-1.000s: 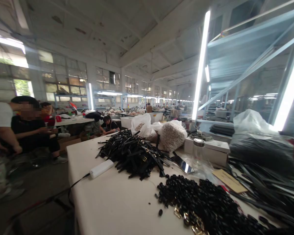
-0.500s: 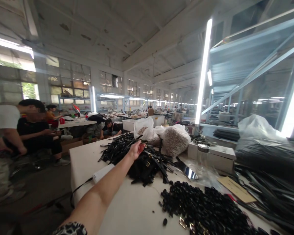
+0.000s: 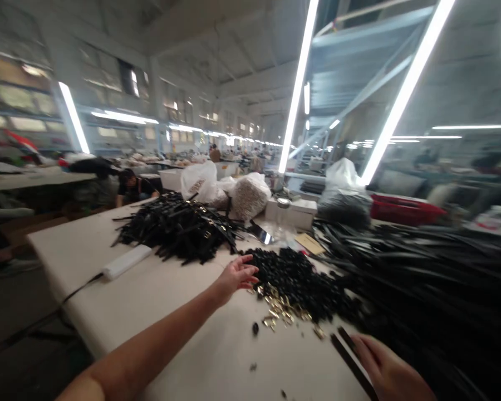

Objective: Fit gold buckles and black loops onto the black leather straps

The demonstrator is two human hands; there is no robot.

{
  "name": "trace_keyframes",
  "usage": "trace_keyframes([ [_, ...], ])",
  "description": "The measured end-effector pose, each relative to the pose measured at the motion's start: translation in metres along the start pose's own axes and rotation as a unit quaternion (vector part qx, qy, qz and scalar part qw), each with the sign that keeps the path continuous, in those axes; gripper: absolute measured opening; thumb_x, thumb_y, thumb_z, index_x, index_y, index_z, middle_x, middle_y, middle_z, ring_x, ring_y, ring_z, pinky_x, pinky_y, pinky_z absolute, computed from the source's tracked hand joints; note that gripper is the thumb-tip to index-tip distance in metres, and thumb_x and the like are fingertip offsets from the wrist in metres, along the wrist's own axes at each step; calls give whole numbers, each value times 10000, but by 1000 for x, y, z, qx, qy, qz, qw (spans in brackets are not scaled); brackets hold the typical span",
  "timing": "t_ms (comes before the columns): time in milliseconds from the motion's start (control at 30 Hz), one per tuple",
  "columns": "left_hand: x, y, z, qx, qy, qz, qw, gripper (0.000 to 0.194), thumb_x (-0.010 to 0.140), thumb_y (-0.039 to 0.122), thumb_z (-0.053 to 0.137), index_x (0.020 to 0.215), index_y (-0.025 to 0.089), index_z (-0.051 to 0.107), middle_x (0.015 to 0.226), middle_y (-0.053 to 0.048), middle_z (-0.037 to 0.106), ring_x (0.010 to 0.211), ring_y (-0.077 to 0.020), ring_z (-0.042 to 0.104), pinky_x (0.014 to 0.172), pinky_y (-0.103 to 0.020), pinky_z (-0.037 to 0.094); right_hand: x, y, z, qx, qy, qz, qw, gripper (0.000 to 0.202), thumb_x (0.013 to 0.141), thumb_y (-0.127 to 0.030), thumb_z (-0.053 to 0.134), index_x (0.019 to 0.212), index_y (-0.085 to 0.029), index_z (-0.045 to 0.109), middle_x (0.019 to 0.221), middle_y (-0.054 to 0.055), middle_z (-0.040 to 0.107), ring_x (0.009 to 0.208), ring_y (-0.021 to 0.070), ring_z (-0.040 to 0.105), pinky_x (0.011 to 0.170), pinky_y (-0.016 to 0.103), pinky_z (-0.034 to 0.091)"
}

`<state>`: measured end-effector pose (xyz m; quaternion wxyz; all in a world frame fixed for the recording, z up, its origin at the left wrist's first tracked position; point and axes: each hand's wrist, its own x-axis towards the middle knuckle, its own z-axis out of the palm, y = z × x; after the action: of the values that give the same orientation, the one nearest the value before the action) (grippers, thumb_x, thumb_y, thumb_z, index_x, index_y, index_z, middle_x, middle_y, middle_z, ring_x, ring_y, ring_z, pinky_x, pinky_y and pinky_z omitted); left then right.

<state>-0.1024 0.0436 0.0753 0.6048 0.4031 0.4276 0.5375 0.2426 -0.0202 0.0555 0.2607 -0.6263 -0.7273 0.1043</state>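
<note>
My left hand [image 3: 237, 275] reaches over the cream table with its fingers apart and nothing visible in them. It is at the left edge of a heap of small black pieces [image 3: 304, 281]. Gold-coloured buckles [image 3: 281, 306] lie scattered just in front of that heap. At the lower right, my right hand [image 3: 386, 370] is closed on a black strap [image 3: 350, 365], which seems doubled over into two lengths. A pile of finished-looking black straps with gold buckles [image 3: 183, 225] lies farther back on the left.
A white power strip [image 3: 127, 262] with a cord lies on the cream table [image 3: 79, 245]. Behind are filled plastic bags [image 3: 250, 195], a lidded jar [image 3: 283, 211], a phone [image 3: 261, 233] and a white box [image 3: 303, 214]. Long black strips [image 3: 401, 278] cover the right side. A person [image 3: 136, 186] crouches beyond the table.
My left hand has come back from the strap pile toward the small black pieces. The view has turned right and down, bringing my right hand with a black strap into sight.
</note>
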Motion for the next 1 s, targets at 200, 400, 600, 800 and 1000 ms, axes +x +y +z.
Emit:
trace_keyframes([
  [200,-48,-48,54,82,-109,45,990,557,770,338,678,1267,189,475,1019,-83,642,782,-171,650,625,-257,498,-14,-4,-34,-137,-86,131,978,260,863,-374,494,814,-254,720,843,39,728,818,213,660,647,275,410],
  [400,-59,-80,59,156,-150,54,975,428,817,326,606,1216,197,525,946,-58,642,734,-159,639,601,-260,484,-18,-21,-11,-172,-102,113,973,128,756,-293,626,813,-212,705,879,42,711,843,197,643,648,250,378],
  [600,-60,-79,62,154,-160,43,974,423,811,320,606,1207,190,534,931,-60,643,726,-156,638,606,-259,485,-15,-10,0,-162,-103,130,973,100,736,-251,608,770,-207,691,895,38,685,807,181,626,624,250,362],
  [800,-63,-76,68,152,-165,27,974,445,803,320,610,1220,183,532,929,-64,640,720,-157,639,597,-254,482,-16,-9,-4,-148,-113,126,974,70,708,-212,624,767,-189,654,861,54,676,782,197,626,613,260,357],
  [1000,-65,-75,70,166,-165,20,972,481,797,331,631,1240,183,517,938,-70,646,738,-165,641,612,-254,489,-16,-15,-2,-85,-96,94,987,127,743,-96,534,757,-190,619,753,40,659,730,184,614,630,263,377],
])
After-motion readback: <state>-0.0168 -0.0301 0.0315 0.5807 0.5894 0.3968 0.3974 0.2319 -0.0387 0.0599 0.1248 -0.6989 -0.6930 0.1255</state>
